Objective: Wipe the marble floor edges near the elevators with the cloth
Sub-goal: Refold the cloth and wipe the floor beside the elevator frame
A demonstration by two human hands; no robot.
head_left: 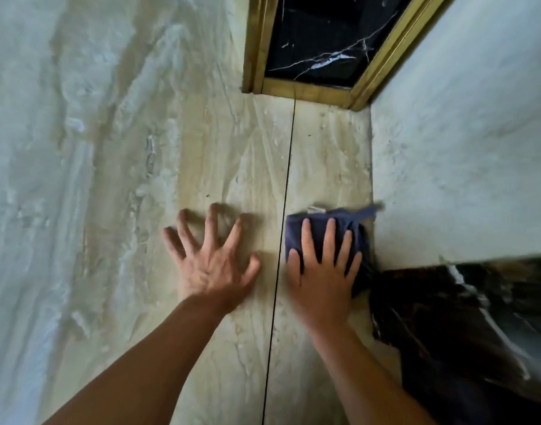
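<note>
1. Two bare forearms are seen nearest the camera, reaching forward and down to the marble floor (232, 148).
2. The left hand (212, 265) is laid palm-down on the floor, its fingers (215, 219) spread wide and slightly arched, with the tips touching the stone; nothing is held in it.
3. The right hand (323, 277) is pressed flat on one dark blue cloth (352, 223), its fingers (329, 237) held straight and only slightly parted, lying on top of the fabric rather than pinching it. The hand is blurred.
4. The cloth is bunched on the floor right against the foot of the pale wall (462, 148) at the right, where floor and wall meet.
5. A small pale tag (316, 209) is seen at the far edge of the cloth; no writing on it can be read.
6. One thin dark joint line (286, 185) is drawn along the floor between the two hands, so that each hand is placed on its own slab.
7. A gold-coloured frame (306, 95) is set at the far end of the floor, around black marble (321, 35) veined with white.
8. One dark, white-veined panel (462, 317) is seen low at the right, just beside the cloth.
</note>
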